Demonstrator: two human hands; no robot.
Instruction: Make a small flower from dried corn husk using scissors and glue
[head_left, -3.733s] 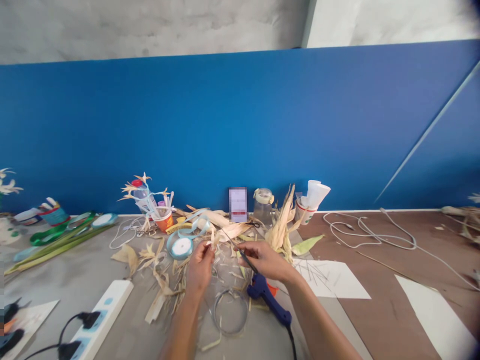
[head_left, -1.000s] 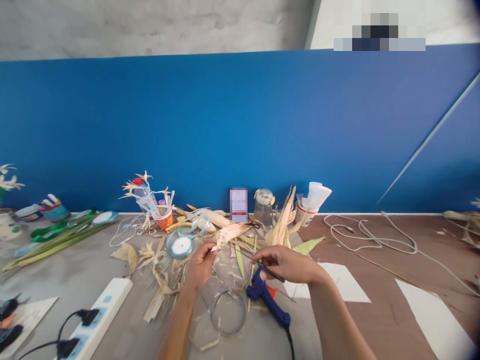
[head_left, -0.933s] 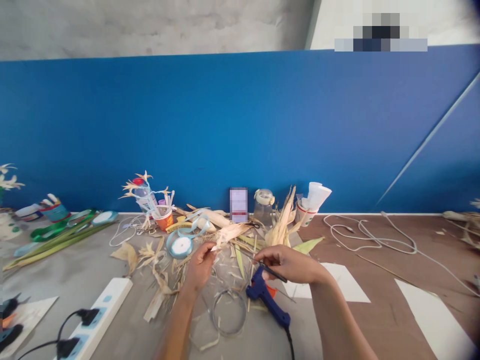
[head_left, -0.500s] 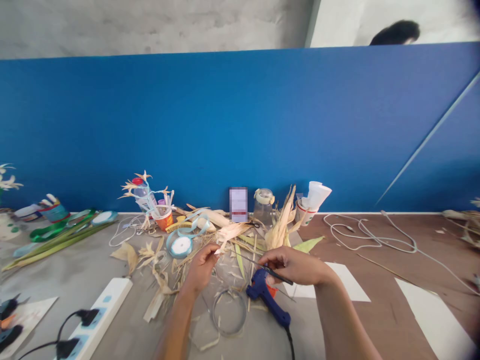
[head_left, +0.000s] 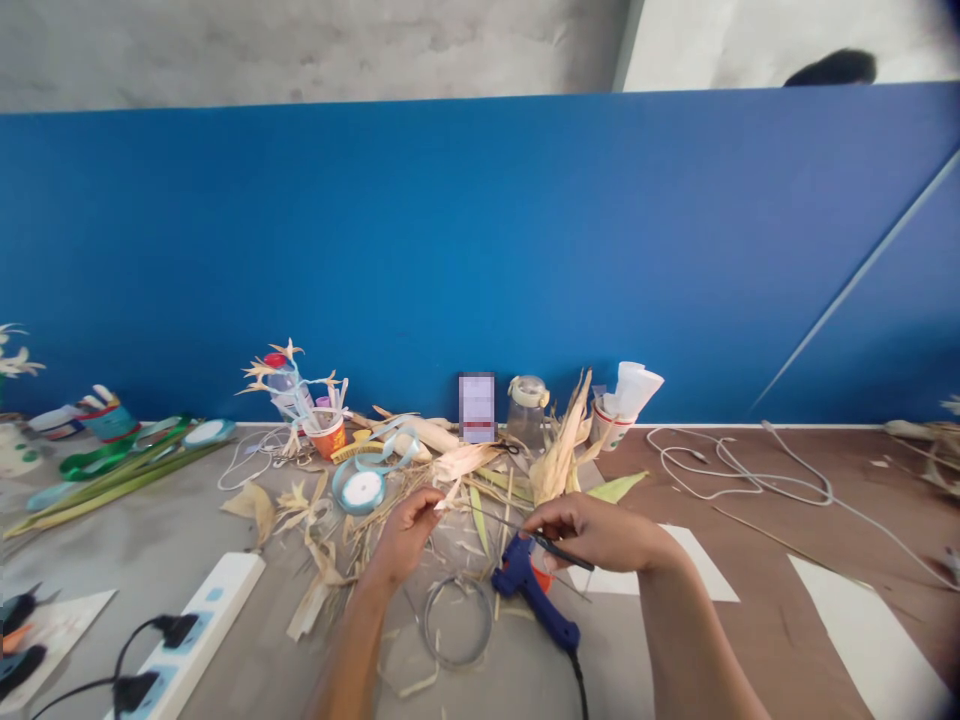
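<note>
My left hand [head_left: 406, 536] is closed, its fingertips pinching a small pale strip of dried corn husk [head_left: 442, 503]. My right hand [head_left: 600, 533] is wrapped round a thin, pointed tool with a black handle [head_left: 564, 553]; its exact kind is unclear. The tool's slim end points left, towards the husk. Below my right hand lies a blue glue gun [head_left: 536, 598] with a black cord. A coil of grey wire [head_left: 459, 622] rests between my forearms. Behind my hands is a pile of husks [head_left: 463, 461], with a taller husk bundle [head_left: 564, 450] on its right.
Left stand a white power strip [head_left: 206, 625] and a blue ribbon roll [head_left: 360, 491]. At the back are a red-orange cup [head_left: 326, 440], a clear jar [head_left: 527, 415] and a paper cup [head_left: 611, 427]. White cables [head_left: 750, 480] and paper sheets [head_left: 862, 630] lie right. A blue partition [head_left: 480, 240] closes the back.
My right hand, with the black-handled tool, has shifted slightly to the right. My left hand still pinches the husk strip. Behind the partition, a person's head has moved right.
</note>
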